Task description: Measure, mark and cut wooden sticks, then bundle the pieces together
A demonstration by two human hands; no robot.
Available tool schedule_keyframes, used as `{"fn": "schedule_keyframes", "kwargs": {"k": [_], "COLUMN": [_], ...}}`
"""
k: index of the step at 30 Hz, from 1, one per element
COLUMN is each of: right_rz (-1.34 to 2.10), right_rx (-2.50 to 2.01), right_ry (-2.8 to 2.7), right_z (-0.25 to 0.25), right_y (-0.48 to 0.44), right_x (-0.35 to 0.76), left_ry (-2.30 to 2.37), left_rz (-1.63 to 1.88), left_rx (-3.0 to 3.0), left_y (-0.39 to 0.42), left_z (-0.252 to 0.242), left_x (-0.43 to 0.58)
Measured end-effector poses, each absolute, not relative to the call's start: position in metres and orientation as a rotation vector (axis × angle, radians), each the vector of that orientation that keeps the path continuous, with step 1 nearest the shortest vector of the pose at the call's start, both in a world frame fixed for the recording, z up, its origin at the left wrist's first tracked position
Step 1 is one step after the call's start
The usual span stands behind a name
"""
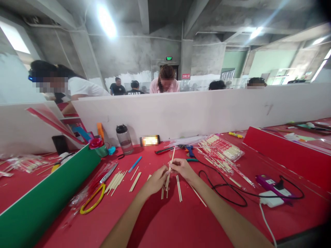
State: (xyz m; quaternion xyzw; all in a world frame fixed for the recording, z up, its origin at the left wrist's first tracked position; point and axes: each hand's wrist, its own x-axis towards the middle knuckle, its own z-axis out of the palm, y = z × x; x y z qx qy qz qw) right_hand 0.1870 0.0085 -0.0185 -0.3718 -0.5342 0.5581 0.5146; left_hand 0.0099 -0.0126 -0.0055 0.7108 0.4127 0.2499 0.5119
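Observation:
Over the middle of the red table (165, 229), both hands are closed on thin wooden chopsticks (173, 154). My left hand (157, 181) wraps its fingers round the lower part. Higher up, my right hand (183, 168) pinches a stick that points up and away from me. How many sticks are in the fingers is hidden. Just below the hands lie a pair of short sticks (179, 189) and a longer single stick (198, 196). Left of them are a few cut pieces (135, 182) and a bundle of several short sticks (116, 182).
Yellow-handled scissors (93, 202) lie left. A water bottle (124, 140) and phone (150, 140) stand by the white partition (207, 110). Pliers (163, 151), a blue glue gun (190, 151) and wrapped chopsticks (223, 148) lie behind my hands. A black cable runs to a purple power strip (270, 182).

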Motion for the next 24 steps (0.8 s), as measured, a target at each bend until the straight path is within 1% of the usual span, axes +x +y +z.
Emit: {"fn": "schedule_keyframes", "kwargs": {"k": [4, 9, 18, 24], "right_rz": [1.282, 1.294, 1.311, 1.346], "right_rx": [-0.915, -0.917, -0.855, -0.871], "right_ry": [-1.151, -1.016, -0.974, -0.968], "right_z": [-0.015, -0.013, -0.012, -0.012], "right_y": [0.012, 0.019, 0.021, 0.019], "right_x": [0.194, 0.207, 0.211, 0.208], "left_ry": [0.916, 0.802, 0.892, 0.931], "left_rz": [0.607, 0.589, 0.546, 0.676], "left_rx": [1.571, 1.736, 2.057, 2.03], "left_y": [-0.006, -0.007, -0.012, -0.01], "left_z": [-0.007, 0.001, 0.011, 0.011], "left_x": [0.006, -0.001, -0.003, -0.003]}}
